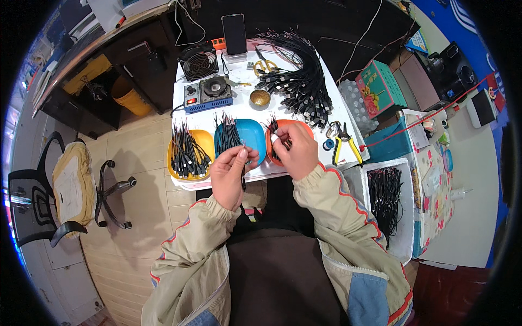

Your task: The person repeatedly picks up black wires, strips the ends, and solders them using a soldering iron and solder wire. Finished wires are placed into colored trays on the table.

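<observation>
Pinched in your left hand (228, 174): thin black cable (243, 182). Your right hand (298, 149) over rounded orange plastic tray (305, 127); its grip, cannot tell.

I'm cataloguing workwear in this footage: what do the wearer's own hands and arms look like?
The left hand and right hand are ungloved; a small white patch, perhaps a wrap, shows near the right thumb. Loose beige sleeves with gathered cuffs cover both arms, with red-and-blue trim along their outer sides.
</observation>
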